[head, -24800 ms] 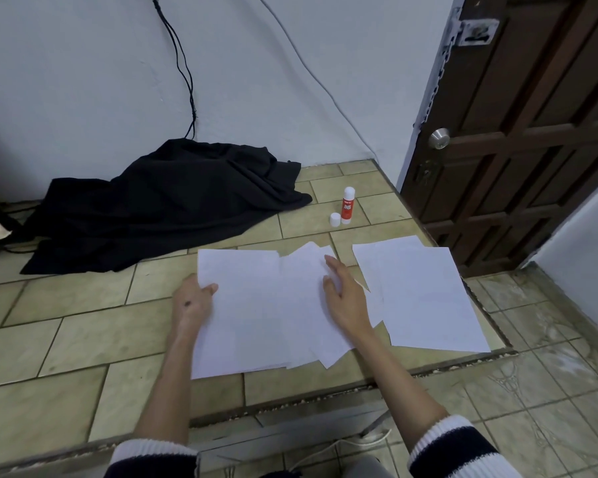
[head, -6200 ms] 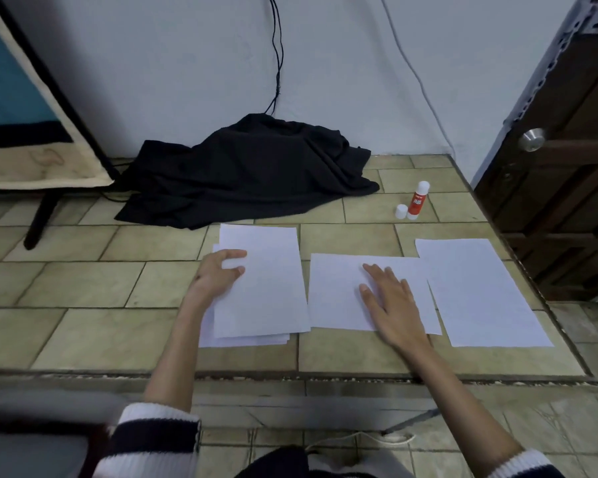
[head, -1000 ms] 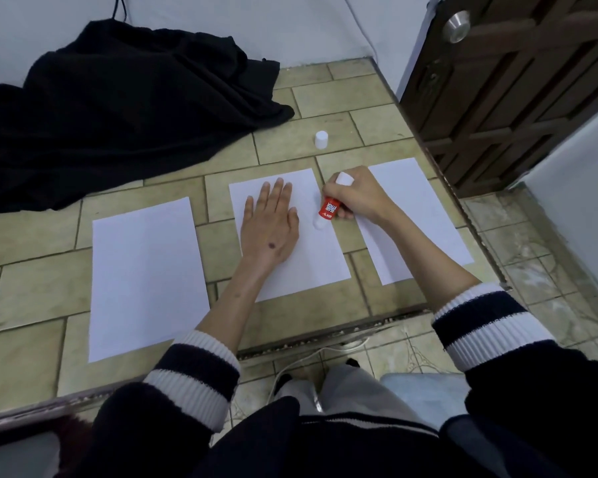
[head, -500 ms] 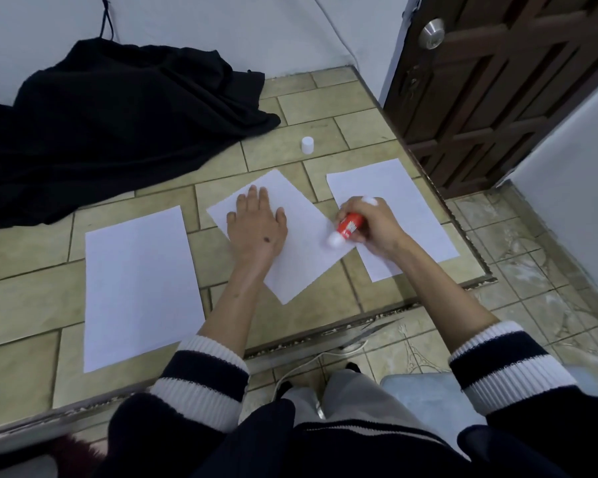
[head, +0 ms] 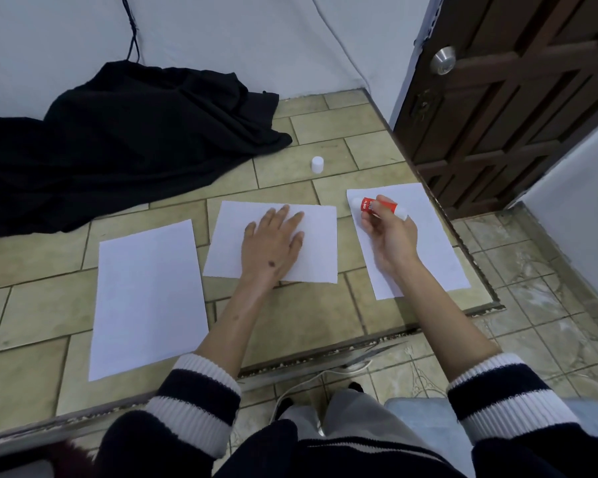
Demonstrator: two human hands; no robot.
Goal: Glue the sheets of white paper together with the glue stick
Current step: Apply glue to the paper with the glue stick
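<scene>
Three sheets of white paper are lying side by side on the tiled floor [head: 290,322]. The left sheet [head: 149,298] is sitting nearest, untouched. The left hand [head: 273,243] is pressing flat, fingers spread, on the middle sheet [head: 320,243]. The right hand [head: 389,232] is curling around the red glue stick [head: 377,205], holding it sideways over the right sheet [head: 435,250]. Farther up, centre frame, the white cap [head: 317,164] is standing near a black cloth [head: 128,139].
</scene>
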